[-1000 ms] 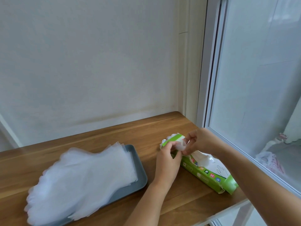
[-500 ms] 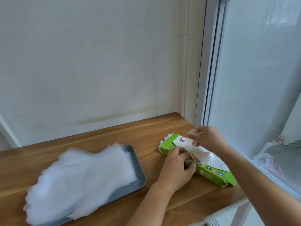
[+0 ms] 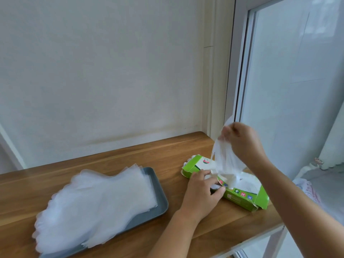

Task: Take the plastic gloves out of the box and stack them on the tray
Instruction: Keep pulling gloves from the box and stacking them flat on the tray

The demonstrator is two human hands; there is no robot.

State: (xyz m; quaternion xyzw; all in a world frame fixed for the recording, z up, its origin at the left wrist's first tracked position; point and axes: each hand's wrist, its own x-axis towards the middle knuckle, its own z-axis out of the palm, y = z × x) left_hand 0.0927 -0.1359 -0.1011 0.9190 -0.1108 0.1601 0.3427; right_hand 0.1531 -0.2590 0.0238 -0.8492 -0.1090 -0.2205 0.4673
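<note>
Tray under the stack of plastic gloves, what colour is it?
Slate grey with a bluish tint; the tray shows in the head view.

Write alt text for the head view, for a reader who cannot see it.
A right hand pinches a clear plastic glove, half out of a green box that the left hand holds on a wooden table. To the left, a stack of gloves lies on a grey tray.

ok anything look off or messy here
Two things. The glove stack overhangs the left end of the tray, its fingertips spilling out over the table. The green box looks battered: its near end flap is torn open and crumpled.
</note>
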